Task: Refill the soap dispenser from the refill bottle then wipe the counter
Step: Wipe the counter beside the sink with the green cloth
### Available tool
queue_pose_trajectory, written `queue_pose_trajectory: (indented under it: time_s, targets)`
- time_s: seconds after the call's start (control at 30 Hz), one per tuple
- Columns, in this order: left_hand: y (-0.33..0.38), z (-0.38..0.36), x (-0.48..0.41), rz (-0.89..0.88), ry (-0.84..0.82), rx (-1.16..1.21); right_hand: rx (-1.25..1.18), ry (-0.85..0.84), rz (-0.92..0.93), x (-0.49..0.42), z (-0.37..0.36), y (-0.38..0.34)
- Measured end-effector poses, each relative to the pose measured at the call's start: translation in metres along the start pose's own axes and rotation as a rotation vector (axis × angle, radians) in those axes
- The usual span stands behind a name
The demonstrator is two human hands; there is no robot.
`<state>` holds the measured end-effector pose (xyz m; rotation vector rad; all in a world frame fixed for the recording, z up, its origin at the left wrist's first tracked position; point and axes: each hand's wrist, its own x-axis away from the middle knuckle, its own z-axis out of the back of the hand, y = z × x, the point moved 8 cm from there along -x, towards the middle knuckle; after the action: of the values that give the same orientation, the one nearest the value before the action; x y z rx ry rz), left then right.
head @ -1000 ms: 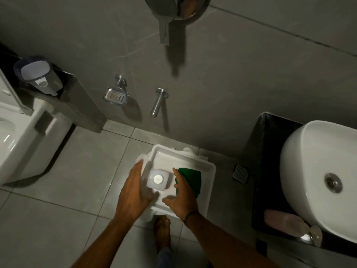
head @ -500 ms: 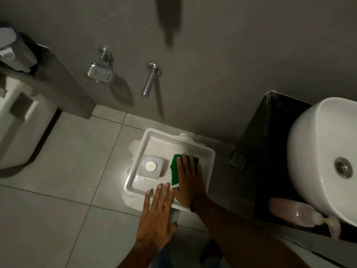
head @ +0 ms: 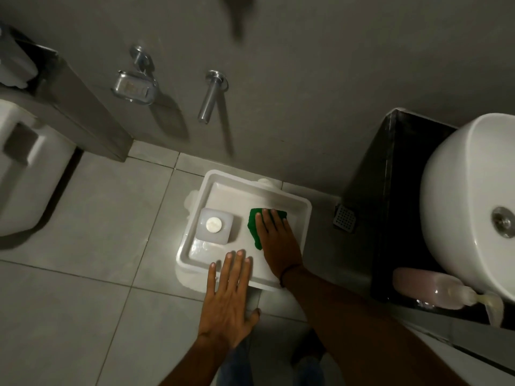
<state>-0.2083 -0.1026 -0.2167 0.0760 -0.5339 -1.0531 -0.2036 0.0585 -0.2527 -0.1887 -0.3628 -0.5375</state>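
since a second ago the left hand [head: 227, 295] has let go of the refill bottle [head: 214, 225], now spread flat, empty. bottle stands upright, cap up, in the white tray [head: 302, 215]. right hand [head: 277, 240] lies flat on the green cloth [head: 253, 224], not clenched.

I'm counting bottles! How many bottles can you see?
2. The white refill bottle stands in the tray on the floor. The pink soap dispenser lies on the black counter beside the sink. Others may be hidden.
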Motion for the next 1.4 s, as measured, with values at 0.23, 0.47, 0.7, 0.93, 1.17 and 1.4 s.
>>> queue_pose_trajectory:
  time_s: [0.23,0.47,0.7,0.93,1.17,1.4]
  targets:
    - [0.035,0.027,0.037,-0.087,0.004,-0.039,-0.156,0.146,0.019,0.081,0.080,-0.022]
    - [0.109,0.075,0.085,-0.274,0.261,-0.171,-0.258,0.380,-0.008,0.233,0.162,-0.005]
    - [0.245,0.081,0.121,-0.495,0.289,-0.343,-0.287,0.371,-0.237,0.390,0.171,0.092]
    - [0.414,0.087,0.082,-0.622,0.020,-0.240,-0.503,0.729,-0.657,0.495,0.167,0.237]
    - [0.540,0.098,0.006,-0.869,0.052,-0.373,-0.533,0.699,-0.735,0.522,0.138,0.394]
    - [0.596,0.094,-0.053,-1.150,0.085,-0.543,-0.588,0.622,-0.876,0.487,0.096,0.490]
